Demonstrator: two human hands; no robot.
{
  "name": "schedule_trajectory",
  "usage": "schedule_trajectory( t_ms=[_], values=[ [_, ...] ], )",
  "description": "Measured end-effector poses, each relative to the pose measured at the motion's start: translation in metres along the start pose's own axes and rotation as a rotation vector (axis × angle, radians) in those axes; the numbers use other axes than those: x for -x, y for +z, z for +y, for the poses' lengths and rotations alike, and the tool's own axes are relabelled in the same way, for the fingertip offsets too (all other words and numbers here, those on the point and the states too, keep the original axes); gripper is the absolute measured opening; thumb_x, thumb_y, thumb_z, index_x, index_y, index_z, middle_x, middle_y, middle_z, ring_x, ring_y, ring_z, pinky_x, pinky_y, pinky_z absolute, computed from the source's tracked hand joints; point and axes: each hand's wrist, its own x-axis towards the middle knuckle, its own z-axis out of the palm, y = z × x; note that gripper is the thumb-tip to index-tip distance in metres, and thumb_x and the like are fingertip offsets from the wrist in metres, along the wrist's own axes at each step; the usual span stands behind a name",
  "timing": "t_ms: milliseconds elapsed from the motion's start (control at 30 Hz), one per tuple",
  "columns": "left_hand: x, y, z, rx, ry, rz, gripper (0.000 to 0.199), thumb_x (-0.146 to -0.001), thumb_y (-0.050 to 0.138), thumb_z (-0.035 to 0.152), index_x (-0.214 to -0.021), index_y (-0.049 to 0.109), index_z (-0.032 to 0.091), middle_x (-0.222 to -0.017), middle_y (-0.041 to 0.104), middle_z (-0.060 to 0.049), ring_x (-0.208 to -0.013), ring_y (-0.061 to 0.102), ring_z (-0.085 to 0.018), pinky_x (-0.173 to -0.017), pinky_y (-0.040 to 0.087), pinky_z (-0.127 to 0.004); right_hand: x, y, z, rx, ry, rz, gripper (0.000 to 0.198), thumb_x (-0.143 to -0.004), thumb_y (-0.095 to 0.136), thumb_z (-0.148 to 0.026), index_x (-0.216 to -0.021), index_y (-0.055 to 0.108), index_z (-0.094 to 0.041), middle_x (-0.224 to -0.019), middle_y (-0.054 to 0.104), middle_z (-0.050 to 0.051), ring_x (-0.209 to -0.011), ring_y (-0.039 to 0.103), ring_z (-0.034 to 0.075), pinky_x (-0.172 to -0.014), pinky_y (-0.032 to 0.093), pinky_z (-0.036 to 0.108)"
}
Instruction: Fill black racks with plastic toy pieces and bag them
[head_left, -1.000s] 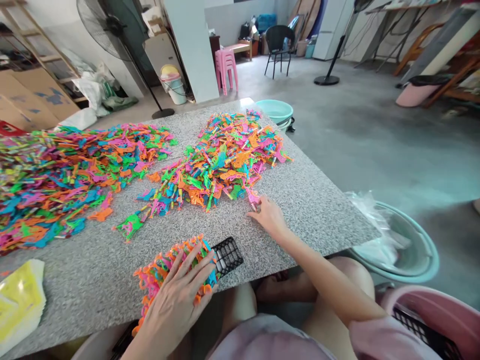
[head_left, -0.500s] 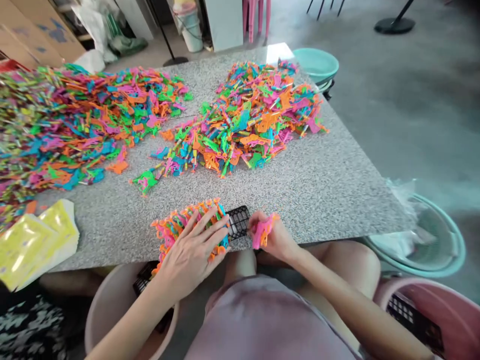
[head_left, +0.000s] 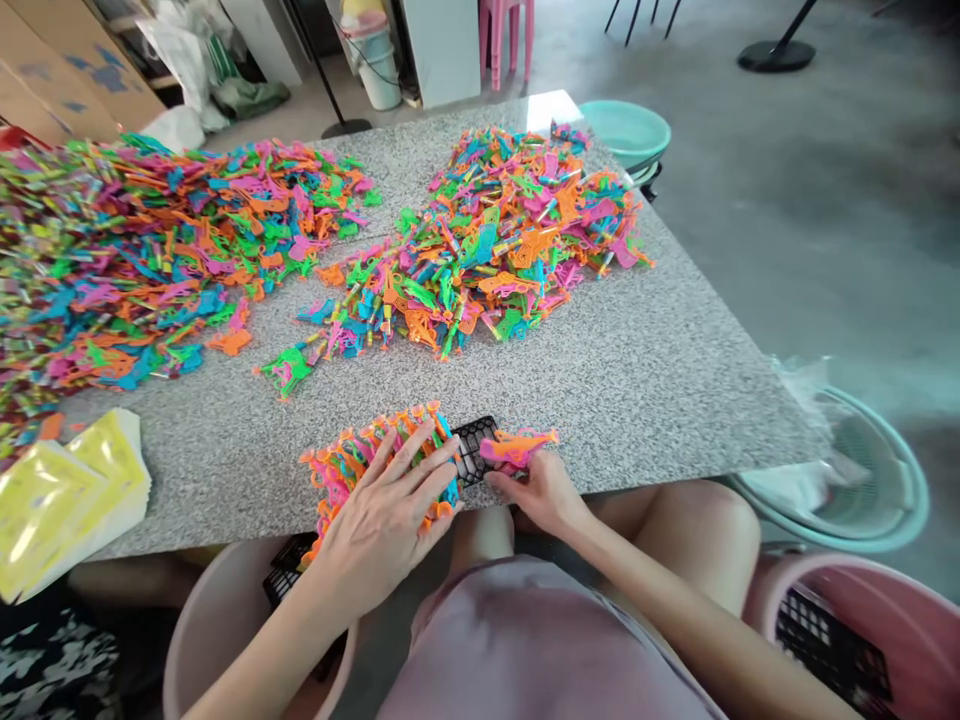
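Observation:
My left hand (head_left: 397,485) lies spread and flat over a packed row of small plastic toy guns (head_left: 349,450), orange, pink, green and blue, at the near edge of the table. The row lies on a black plastic lattice basket (head_left: 474,447); only its bare right end shows, and the rest is hidden under the toys and my hand. Just right of that bare end, my right hand (head_left: 544,490) is closed round pink and orange toy guns (head_left: 517,450), held sideways with an orange tip pointing right. Whether they are two or more I cannot tell.
Large heaps of toy guns (head_left: 480,250) cover the speckled table's far middle and left (head_left: 187,230). Yellow printed packets (head_left: 75,480) lie at the left edge. Tubs with black baskets stand below, left (head_left: 180,640) and right (head_left: 795,570). A teal basin (head_left: 911,480) sits beside the right corner.
In my right hand the toy guns have turned from hanging downward to lying sideways, nearer the bare end of the basket. My left hand has stayed on the row.

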Motion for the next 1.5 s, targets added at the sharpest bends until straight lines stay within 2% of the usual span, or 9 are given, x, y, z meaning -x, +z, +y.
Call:
schedule_trajectory(
  t_ms=[167, 333, 533, 800, 1133, 1267, 1333, 1433, 1500],
  values=[
    [0.0, 0.0, 0.0, -0.022, 0.005, -0.018, 0.031, -0.093, 0.05, 0.02, -0.123, 0.055, 0.018, -0.147, 0.049, -0.005, -0.146, 0.027, -0.028, -0.12, 0.024, -0.055, 0.004, 0.023, -0.002, 0.047, -0.097, -0.007, 0.006, -0.083, 0.058, -0.015, -0.085, 0.061, -0.019, -0.082, 0.064, 0.002, -0.073, 0.06, 0.015, -0.064, 0.046, 0.024],
    [0.0, 0.002, 0.0, -0.013, 0.004, -0.003, 0.033, -0.093, 0.048, 0.019, -0.125, 0.055, 0.019, -0.147, 0.049, -0.005, -0.146, 0.026, -0.027, -0.119, 0.025, -0.055, 0.003, 0.033, -0.001, 0.292, -0.174, 0.012, 0.012, -0.081, 0.053, -0.01, -0.075, 0.05, -0.021, -0.07, 0.054, -0.001, -0.062, 0.051, 0.013, -0.058, 0.037, 0.022],
    [0.0, 0.003, 0.0, 0.017, -0.009, 0.01, 0.031, -0.093, 0.049, 0.019, -0.123, 0.057, 0.02, -0.143, 0.053, -0.005, -0.145, 0.029, -0.027, -0.119, 0.027, -0.055, 0.006, 0.026, -0.008, 0.322, -0.121, -0.07, 0.013, -0.081, 0.056, -0.014, -0.074, 0.047, -0.021, -0.07, 0.056, -0.001, -0.059, 0.051, 0.012, -0.057, 0.034, 0.022],
    [-0.002, 0.005, 0.004, 0.028, -0.038, 0.03, 0.031, -0.09, 0.051, 0.017, -0.12, 0.057, 0.019, -0.14, 0.054, -0.006, -0.144, 0.029, -0.028, -0.119, 0.027, -0.055, -0.011, 0.02, -0.04, 0.556, 0.003, -0.272, 0.006, -0.083, 0.056, -0.012, -0.085, 0.059, -0.017, -0.082, 0.069, 0.007, -0.071, 0.064, 0.019, -0.059, 0.033, 0.027],
    [-0.007, 0.01, 0.009, -0.115, 0.007, 0.111, 0.043, -0.094, 0.054, 0.035, -0.135, 0.051, 0.023, -0.127, 0.062, -0.008, -0.134, 0.042, -0.035, -0.11, 0.037, -0.058, -0.014, 0.033, -0.034, 0.653, -0.153, -0.32, 0.019, -0.083, 0.056, -0.01, -0.1, 0.064, -0.013, -0.094, 0.071, 0.012, -0.082, 0.067, 0.023, -0.067, 0.044, 0.029],
    [-0.007, 0.018, 0.01, -0.181, -0.008, 0.155, 0.034, -0.094, 0.05, 0.023, -0.126, 0.058, 0.021, -0.123, 0.063, -0.008, -0.133, 0.042, -0.034, -0.11, 0.037, -0.057, -0.027, 0.008, -0.027, 0.603, -0.207, -0.397, 0.018, -0.076, 0.066, -0.011, -0.093, 0.064, -0.015, -0.091, 0.07, 0.007, -0.079, 0.066, 0.019, -0.066, 0.045, 0.025],
    [-0.006, 0.02, 0.009, -0.214, 0.009, 0.153, 0.034, -0.094, 0.05, 0.024, -0.127, 0.058, 0.022, -0.125, 0.062, -0.007, -0.133, 0.043, -0.034, -0.108, 0.039, -0.056, -0.052, -0.014, -0.032, 0.612, -0.176, -0.282, 0.018, -0.079, 0.069, -0.019, -0.096, 0.063, -0.017, -0.095, 0.069, 0.006, -0.083, 0.066, 0.018, -0.07, 0.046, 0.025],
    [-0.006, 0.021, 0.008, -0.254, 0.006, 0.17, 0.035, -0.093, 0.051, 0.025, -0.127, 0.058, 0.023, -0.123, 0.063, -0.005, -0.13, 0.046, -0.034, -0.104, 0.044, -0.055, -0.109, -0.037, -0.045, 0.742, -0.111, 0.162, 0.034, -0.088, 0.063, -0.024, -0.119, 0.054, -0.015, -0.116, 0.064, 0.013, -0.102, 0.063, 0.023, -0.082, 0.047, 0.03],
    [-0.007, 0.021, 0.008, -0.273, 0.013, 0.196, 0.036, -0.092, 0.051, 0.024, -0.127, 0.058, 0.023, -0.121, 0.064, -0.005, -0.127, 0.048, -0.033, -0.102, 0.046, -0.054, -0.143, -0.042, -0.052, 0.842, -0.073, 0.256, 0.032, -0.09, 0.059, -0.018, -0.121, 0.051, -0.013, -0.117, 0.063, 0.016, -0.108, 0.061, 0.024, -0.085, 0.046, 0.03]
  ],
)
